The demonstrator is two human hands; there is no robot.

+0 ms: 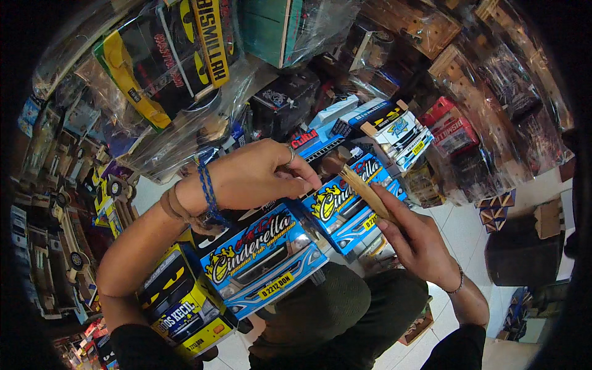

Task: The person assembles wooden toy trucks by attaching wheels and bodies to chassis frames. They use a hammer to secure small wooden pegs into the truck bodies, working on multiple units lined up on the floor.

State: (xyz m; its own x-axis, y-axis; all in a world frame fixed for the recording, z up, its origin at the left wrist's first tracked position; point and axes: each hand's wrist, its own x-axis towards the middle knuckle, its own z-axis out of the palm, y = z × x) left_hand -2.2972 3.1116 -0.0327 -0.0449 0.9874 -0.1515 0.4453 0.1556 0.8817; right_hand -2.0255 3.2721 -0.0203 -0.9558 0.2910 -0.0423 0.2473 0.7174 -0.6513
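My right hand [414,237] grips the wooden handle of a hammer [365,192]. Its dark round head points up and left, close to the fingertips of my left hand [256,174]. Thumb and forefinger of that hand are pinched together over the top of a blue toy truck cab [354,213]; whatever they hold is too small to make out. Beside it, to the left, a matching blue toy truck cab [265,262] with a yellow plate faces me, below my left wrist. Both fronts carry white lettering and a yellow crown.
A black and yellow toy truck [188,302] stands at the lower left, by my leg [324,302]. Beyond the blue cabs sits a white and blue toy truck [394,135], with a red one [453,129] farther right. Plastic-wrapped toy trucks [166,61] are stacked behind.
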